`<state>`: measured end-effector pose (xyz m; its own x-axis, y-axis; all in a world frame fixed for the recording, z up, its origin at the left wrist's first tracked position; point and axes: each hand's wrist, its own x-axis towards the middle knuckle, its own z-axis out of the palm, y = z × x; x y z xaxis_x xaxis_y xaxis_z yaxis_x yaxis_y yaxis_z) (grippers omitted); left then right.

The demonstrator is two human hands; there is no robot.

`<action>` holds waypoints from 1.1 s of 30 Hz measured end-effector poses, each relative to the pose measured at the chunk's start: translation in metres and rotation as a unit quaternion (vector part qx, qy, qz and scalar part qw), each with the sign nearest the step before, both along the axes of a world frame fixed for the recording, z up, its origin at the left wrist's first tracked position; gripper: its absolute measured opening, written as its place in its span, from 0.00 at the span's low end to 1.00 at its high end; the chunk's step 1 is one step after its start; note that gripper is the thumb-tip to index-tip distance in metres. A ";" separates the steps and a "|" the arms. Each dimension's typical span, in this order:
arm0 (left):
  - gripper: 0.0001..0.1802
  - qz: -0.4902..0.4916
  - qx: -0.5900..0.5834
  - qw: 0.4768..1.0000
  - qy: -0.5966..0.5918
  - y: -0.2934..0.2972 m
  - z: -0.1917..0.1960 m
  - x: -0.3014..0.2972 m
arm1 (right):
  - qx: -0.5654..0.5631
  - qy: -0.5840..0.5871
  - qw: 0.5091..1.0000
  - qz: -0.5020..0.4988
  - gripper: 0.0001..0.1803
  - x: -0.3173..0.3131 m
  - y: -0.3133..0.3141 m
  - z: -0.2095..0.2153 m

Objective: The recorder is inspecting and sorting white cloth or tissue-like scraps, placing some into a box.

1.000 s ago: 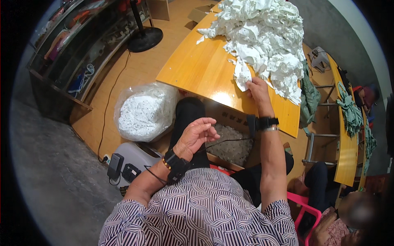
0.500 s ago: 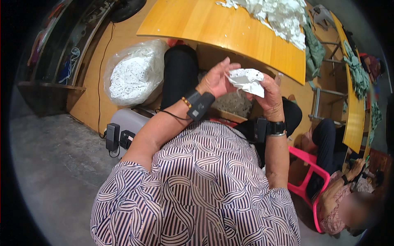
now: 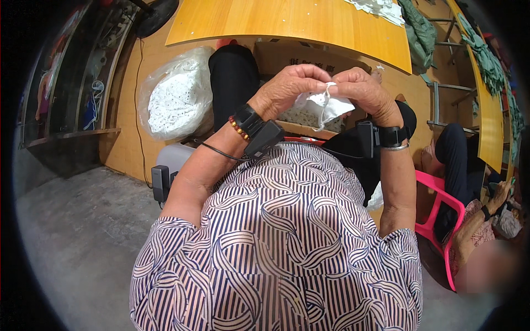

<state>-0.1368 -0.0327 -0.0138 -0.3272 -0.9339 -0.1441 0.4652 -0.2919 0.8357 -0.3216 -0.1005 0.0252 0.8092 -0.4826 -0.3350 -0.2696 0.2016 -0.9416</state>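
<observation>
Between my two hands hangs a small piece of white cloth [image 3: 330, 107], its lower edge loose and a thin strip or thread dangling from it. Thumb and fingers of my left hand [image 3: 287, 88] pinch its upper edge. Close beside, almost touching, my right hand [image 3: 369, 95] is closed on the same edge with thumb and fingertips. Below the cloth, between my knees, an open cardboard box [image 3: 298, 59] holds small pale scraps [image 3: 295, 117], partly hidden by my hands. Whether the cloth carries a seam is too small to tell.
A yellow wooden table [image 3: 248, 22] stands ahead, with white cloth pieces [image 3: 381, 7] at its far right. Left of my leg sits a clear plastic bag [image 3: 179, 99] of speckled white pieces. Green cloth [image 3: 418, 41] hangs at right. A person sits on a pink chair [image 3: 441, 212].
My left hand has come from open fingers beside the cloth to a pinch on its edge. Both hands now meet at the top, and the cloth hangs below. The whole view has shifted somewhat.
</observation>
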 end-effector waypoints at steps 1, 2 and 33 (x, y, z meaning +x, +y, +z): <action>0.11 -0.002 -0.002 1.000 -0.001 0.000 -0.002 0.001 | -0.002 -0.001 1.000 -0.002 0.14 0.000 -0.001 0.003; 0.12 -0.027 0.020 0.999 0.013 0.000 -0.005 0.003 | -0.024 0.012 1.000 -0.008 0.12 0.000 -0.003 0.005; 0.17 0.112 0.112 0.935 0.318 0.006 -0.018 0.024 | -0.539 0.116 0.813 -0.188 0.15 0.007 0.037 -0.044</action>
<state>-0.1130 -0.0269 -0.0322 -0.2130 -0.9591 -0.1862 0.9179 -0.2618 0.2984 -0.3148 -0.0636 -0.0192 0.5117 -0.7953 0.3251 -0.5748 -0.5981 -0.5584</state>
